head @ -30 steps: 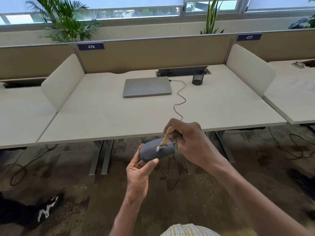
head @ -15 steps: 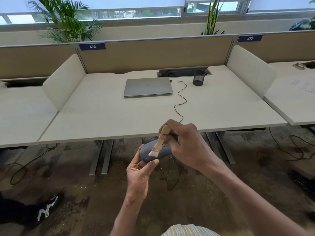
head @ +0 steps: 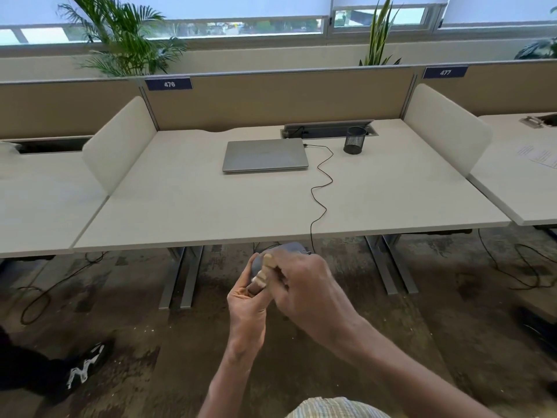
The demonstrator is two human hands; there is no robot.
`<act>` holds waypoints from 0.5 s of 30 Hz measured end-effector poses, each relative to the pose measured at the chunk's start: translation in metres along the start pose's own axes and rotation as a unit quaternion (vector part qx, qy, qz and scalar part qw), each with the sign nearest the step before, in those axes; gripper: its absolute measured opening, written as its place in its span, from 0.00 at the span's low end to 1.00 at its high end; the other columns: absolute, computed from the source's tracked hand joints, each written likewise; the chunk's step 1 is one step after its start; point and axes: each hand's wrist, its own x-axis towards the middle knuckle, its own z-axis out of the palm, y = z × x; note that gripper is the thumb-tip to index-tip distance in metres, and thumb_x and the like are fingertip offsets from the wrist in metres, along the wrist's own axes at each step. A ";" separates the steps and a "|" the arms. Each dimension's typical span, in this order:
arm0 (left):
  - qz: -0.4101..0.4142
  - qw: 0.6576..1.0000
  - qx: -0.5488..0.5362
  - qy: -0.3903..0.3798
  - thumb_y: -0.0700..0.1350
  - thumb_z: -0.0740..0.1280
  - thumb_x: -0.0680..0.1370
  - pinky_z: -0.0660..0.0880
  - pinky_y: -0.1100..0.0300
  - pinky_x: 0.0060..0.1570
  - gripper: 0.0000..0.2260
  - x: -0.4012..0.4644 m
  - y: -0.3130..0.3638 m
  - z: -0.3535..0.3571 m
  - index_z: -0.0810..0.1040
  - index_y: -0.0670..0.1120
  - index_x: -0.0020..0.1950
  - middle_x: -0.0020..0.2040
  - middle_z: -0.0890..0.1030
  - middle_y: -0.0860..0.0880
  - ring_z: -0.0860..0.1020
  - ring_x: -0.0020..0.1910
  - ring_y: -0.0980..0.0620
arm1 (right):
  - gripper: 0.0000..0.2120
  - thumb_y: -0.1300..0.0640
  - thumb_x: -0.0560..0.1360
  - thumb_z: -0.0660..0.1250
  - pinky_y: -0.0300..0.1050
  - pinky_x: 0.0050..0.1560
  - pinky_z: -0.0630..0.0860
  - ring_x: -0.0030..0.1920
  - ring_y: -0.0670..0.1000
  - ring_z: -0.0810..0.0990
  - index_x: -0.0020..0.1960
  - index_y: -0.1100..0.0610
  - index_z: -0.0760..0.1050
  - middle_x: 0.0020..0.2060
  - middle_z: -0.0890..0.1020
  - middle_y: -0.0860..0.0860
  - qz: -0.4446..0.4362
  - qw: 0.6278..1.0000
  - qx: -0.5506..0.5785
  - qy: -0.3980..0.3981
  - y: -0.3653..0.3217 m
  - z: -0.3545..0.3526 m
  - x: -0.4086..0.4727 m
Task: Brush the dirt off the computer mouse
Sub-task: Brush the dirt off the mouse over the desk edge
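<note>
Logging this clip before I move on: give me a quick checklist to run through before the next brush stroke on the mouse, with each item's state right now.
1. Mouse held off the desk by the left hand: ok.
2. Brush gripped in the right hand: ok.
3. Bristles in contact with the mouse: cannot tell, the frame is blurred there.
4. Mouse surface visible enough to judge remaining dirt: not ok, the hands cover most of it.
5. Mouse cable slack on the desk, not pulling taut: ok.
6. Laptop closed and away from the brushing: ok.
</note>
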 end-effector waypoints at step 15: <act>0.010 1.000 0.013 0.003 0.43 0.83 0.68 0.85 0.52 0.54 0.37 -0.004 -0.001 0.001 0.74 0.37 0.73 0.46 0.87 0.43 0.86 0.47 0.47 | 0.06 0.62 0.80 0.67 0.33 0.34 0.76 0.33 0.43 0.78 0.44 0.57 0.76 0.35 0.81 0.48 -0.006 1.000 0.016 0.011 0.002 0.008 0.001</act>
